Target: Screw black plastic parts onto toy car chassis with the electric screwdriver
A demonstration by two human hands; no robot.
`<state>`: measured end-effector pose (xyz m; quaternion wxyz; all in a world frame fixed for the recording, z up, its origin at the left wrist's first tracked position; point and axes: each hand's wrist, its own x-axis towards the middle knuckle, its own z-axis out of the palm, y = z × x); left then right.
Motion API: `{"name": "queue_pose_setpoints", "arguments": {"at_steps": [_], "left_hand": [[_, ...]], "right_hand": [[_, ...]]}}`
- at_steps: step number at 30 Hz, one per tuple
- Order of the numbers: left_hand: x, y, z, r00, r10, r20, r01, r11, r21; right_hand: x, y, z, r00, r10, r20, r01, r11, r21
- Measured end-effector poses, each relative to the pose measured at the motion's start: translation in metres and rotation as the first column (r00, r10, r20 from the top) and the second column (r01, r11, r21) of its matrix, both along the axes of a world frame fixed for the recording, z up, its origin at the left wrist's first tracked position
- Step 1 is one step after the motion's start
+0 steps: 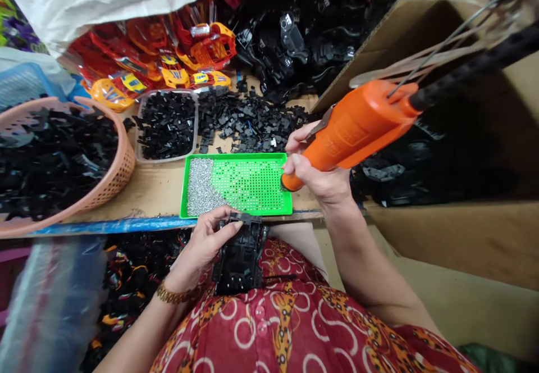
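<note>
Left grip (207,241) clamped on chassis (239,258), long axis near-far; right grip (324,182) clamped on driver (357,123), nose (290,182) far-right of chassis.

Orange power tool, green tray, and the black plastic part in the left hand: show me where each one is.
Orange power tool (352,128): head view, middle of its casing.
Green tray (259,182): head view, bare perforated floor.
Black plastic part (240,258): head view, middle of its body.

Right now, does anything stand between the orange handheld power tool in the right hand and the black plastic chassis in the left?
Only the near right part of the perforated green plastic tray lies between the orange tool and the black chassis in this view, apparently below the tool's tip.
</note>
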<state>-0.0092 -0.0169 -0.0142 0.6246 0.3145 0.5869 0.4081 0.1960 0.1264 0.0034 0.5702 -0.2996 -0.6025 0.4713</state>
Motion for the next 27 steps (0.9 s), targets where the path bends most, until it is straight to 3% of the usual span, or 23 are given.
{"name": "queue_pose_setpoints", "arguments": {"at_steps": [8, 17, 22, 27], "left_hand": [[-0.0009, -0.0023, -0.008, 1.0, 0.02, 0.007, -0.02, 1.0, 0.021], [0.0002, -0.0017, -0.0006, 1.0, 0.004, 0.011, -0.004, 0.999, -0.035], [-0.0035, -0.0029, -0.0024, 1.0, -0.028, -0.012, 0.028, 1.0, 0.0], [-0.0075, -0.0016, -0.0029, 0.993, -0.094, -0.07, 0.099, 0.992, 0.075]], "right_hand": [[-0.0024, 0.0022, -0.0072, 1.0, 0.018, -0.012, -0.018, 0.999, -0.029], [-0.0008, 0.0012, -0.0067, 1.0, 0.021, -0.017, -0.021, 1.0, -0.01], [0.001, -0.001, -0.0072, 0.999, 0.051, 0.006, -0.051, 0.998, -0.027], [-0.004, -0.0031, -0.0053, 0.999, -0.006, -0.054, 0.007, 1.0, 0.012]]}}
